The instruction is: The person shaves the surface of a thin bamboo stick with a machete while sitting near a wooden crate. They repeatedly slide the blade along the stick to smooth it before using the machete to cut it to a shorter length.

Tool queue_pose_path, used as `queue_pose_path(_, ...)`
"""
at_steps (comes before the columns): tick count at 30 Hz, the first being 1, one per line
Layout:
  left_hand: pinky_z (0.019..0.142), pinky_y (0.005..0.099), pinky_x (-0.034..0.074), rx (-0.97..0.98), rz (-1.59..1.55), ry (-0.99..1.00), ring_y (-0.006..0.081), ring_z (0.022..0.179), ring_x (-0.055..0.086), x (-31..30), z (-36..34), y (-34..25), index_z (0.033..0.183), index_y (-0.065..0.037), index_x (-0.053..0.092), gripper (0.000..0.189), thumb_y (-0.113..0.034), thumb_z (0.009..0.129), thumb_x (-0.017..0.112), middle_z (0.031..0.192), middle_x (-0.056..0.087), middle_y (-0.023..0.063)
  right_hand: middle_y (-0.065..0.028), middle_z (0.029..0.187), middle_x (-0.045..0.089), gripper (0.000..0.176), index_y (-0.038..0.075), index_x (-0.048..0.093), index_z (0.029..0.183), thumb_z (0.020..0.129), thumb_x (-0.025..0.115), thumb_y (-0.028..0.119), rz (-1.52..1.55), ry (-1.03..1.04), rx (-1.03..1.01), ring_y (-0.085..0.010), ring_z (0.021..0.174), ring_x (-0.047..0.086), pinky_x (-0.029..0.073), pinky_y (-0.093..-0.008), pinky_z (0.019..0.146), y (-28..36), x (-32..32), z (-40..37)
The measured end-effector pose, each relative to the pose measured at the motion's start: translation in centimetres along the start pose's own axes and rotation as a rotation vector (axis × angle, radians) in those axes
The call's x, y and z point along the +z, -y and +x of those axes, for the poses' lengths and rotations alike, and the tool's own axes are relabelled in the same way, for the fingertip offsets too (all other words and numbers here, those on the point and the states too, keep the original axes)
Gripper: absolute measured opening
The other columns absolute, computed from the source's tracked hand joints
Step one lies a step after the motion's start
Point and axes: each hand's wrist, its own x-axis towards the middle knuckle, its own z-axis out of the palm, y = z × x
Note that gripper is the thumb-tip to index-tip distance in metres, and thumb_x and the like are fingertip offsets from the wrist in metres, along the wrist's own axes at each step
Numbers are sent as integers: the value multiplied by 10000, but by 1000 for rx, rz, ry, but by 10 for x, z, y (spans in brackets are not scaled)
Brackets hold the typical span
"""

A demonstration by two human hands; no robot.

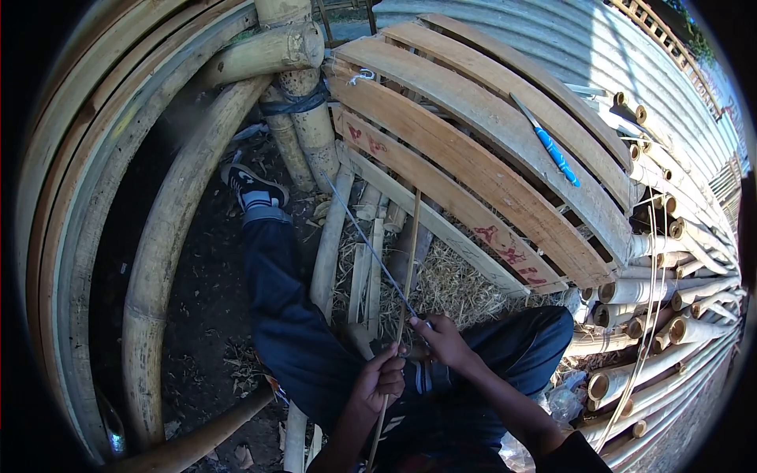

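My left hand [382, 380] is closed around a thin bamboo strip [412, 236], which runs from my lap up to the crate's lower edge. To its right, my right hand [443, 342] is closed on the near end of a long, thin bluish rod [364, 235]. That rod slants away to the upper left and crosses the strip close to my fingers. Both hands are low between my bent legs. On top of the wooden slatted crate [473, 94] lies a slim pointed tool with a blue handle [557, 156].
Stacked bamboo poles [631, 378] fill the right side, cut ends toward me. Thick bamboo posts [311, 118] and a curved pole [158, 268] stand at left. Shavings [457, 288] cover the ground under the crate. Corrugated metal sheeting [544, 47] rises behind.
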Motion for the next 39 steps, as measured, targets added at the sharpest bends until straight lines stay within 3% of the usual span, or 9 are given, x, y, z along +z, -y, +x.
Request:
queue_pose_path(19,300,169,113,15,14,8,0,368,145,3,2,-4,1026,7,543,245,-189,1016,397,540,221,-80,-47,474,471,520,15,476,670,949,504,452,90,3,17,-106,384,499,388,-257,367,-6,7,7)
queue_pose_path(21,301,170,113,5,7,13,0,368,147,4,1,-4,1024,7,541,244,-190,1016,397,539,221,-80,-105,504,514,515,-33,525,729,935,530,439,-157,-71,-92,-183,439,561,448,-328,443,1,8,4)
queue_pose_path(25,304,170,110,8,31,9,-1,368,146,2,-2,-5,1030,2,534,240,-194,1016,396,541,225,-78,-117,511,485,494,-40,521,705,917,567,404,-427,-135,-229,-178,480,511,406,-346,472,17,2,-6)
queue_pose_path(27,304,170,110,11,31,10,-1,368,146,-1,-2,-3,1035,-1,532,240,-196,1017,394,543,228,-77,-228,638,578,442,-86,591,898,930,539,352,-540,16,-185,-375,646,614,480,-453,648,24,-4,-9)
queue_pose_path(31,303,169,113,29,90,-3,1,368,145,-1,-3,1,1047,-8,528,243,-206,1019,389,548,230,-75,-225,636,579,441,-85,594,885,936,524,348,-672,17,-330,-380,635,608,469,-451,617,18,-19,1)
queue_pose_path(34,303,170,112,4,46,19,2,369,142,0,-5,6,1050,-7,530,252,-214,1020,389,548,226,-75,-170,562,547,476,-70,601,855,939,518,391,-578,-112,-362,-317,533,581,453,-416,551,11,-28,17)
queue_pose_path(36,303,170,110,-8,43,35,2,369,141,-3,-3,7,1050,-6,531,255,-217,1020,389,548,225,-75,-107,492,487,496,-51,601,806,943,515,418,-219,-145,31,-222,454,527,425,-375,489,14,-29,25)
queue_pose_path(37,304,171,109,-21,35,52,2,370,139,-4,-3,7,1051,-5,531,259,-219,1021,389,548,224,-75,-68,461,442,515,-36,592,767,940,518,444,-206,-158,10,-152,431,481,405,-354,459,19,-26,21)
queue_pose_path(39,298,167,125,-2,5,40,-4,361,151,-4,-2,6,1060,11,520,274,-215,1025,369,546,222,-76,-91,476,460,520,-41,586,759,935,524,444,-272,-112,-14,-180,443,497,414,-368,477,15,-24,13)
